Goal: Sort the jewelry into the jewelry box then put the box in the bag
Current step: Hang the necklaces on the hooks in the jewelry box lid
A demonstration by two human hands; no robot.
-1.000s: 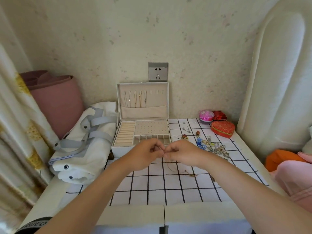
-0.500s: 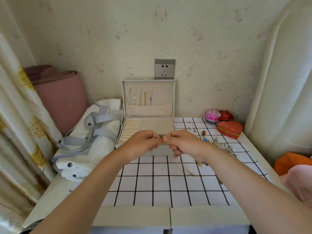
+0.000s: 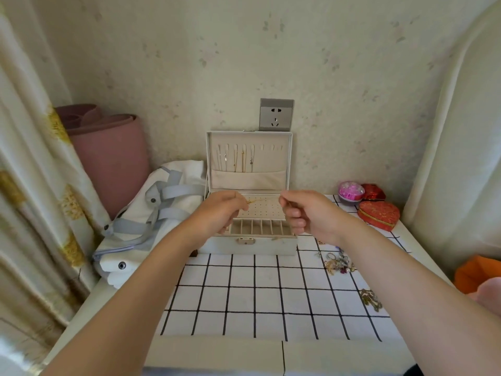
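Entry: sorting step, one piece in hand. I am holding both hands up over the open jewelry box (image 3: 249, 246), which is standing at the back of the surface (image 3: 244, 294) with its lid (image 3: 248, 180) upright against the wall.

My left hand (image 3: 219, 213) is pinching a gold necklace (image 3: 250, 202) at the fingertips, with a small gold bit showing just above the perforated earring panel. My right hand (image 3: 306, 215) is held apart from the left, with its fingers curled and thumb and forefinger pressed together. I judge it is gripping the other end, though the strand is too fine to trace between them.

Several chains are already hanging in the lid. Loose jewelry (image 3: 339, 263) is still lying on the grid cloth to the right of the box, so the sorting is well short of done. The bag (image 3: 173, 191) is lying just left of the box and is not yet needed.

Next move, as I judge it: I should be raising the chain to a free hook in the lid, keeping it taut so it does not tangle, and seating it there before letting go.
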